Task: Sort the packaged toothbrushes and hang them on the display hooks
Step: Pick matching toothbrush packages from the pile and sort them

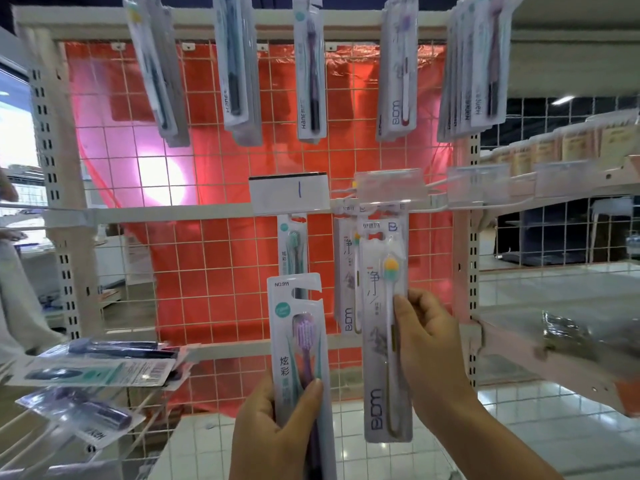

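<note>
My left hand [277, 431] grips a packaged purple toothbrush [303, 355] upright, below the middle hook with the white tag [289, 194]. A green toothbrush pack [292, 247] hangs on that hook behind it. My right hand [429, 344] pinches the edge of a pack with a yellow-green brush head [386, 334], its top up at the hook with the clear tag [389, 185]. Two similar packs [346, 278] hang behind it. Several packs [310, 74] hang on the top row.
A white wire grid panel [221, 258] with red plastic behind it carries the hooks. Loose toothbrush packs [93, 372] lie on a wire shelf at lower left. Empty tagged hooks [485, 185] stick out to the right. Another shelf [561, 344] stands at right.
</note>
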Action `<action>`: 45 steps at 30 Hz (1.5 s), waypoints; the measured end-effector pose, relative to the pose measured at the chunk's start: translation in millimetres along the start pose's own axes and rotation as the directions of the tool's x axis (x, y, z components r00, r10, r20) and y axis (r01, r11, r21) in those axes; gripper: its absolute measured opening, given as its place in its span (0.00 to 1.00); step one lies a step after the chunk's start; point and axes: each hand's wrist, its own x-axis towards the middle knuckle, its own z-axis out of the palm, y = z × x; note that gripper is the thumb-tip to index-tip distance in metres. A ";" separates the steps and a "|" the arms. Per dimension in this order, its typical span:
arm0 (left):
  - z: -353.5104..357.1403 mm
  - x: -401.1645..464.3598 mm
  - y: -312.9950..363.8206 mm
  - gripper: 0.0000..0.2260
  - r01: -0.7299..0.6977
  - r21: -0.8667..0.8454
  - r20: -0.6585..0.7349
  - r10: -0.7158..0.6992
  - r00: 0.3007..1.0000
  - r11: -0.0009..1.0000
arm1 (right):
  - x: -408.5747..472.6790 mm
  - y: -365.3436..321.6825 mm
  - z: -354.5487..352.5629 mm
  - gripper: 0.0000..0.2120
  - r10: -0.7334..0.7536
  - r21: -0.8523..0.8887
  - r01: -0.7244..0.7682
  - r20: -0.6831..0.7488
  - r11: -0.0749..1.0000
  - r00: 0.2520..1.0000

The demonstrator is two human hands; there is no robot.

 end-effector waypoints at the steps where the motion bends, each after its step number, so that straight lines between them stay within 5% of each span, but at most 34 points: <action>1: 0.1 -0.6 -0.8 0.09 0.002 0.010 -0.001 -0.002 1.000 1.000 | 0.7 -1.3 -0.8 0.09 -0.003 0.002 0.003 0.003 1.000 1.000; 7: 0.6 0.4 -1.3 0.11 -0.002 0.013 0.020 0.002 1.000 1.000 | 10.8 -17.9 4.8 0.09 -0.078 0.046 0.077 0.030 0.996 0.996; 45: 35.0 46.3 -48.3 0.07 0.102 0.101 -0.066 -0.096 0.993 0.990 | 144.3 71.1 34.3 0.13 0.086 -0.237 -0.095 -0.046 0.967 0.995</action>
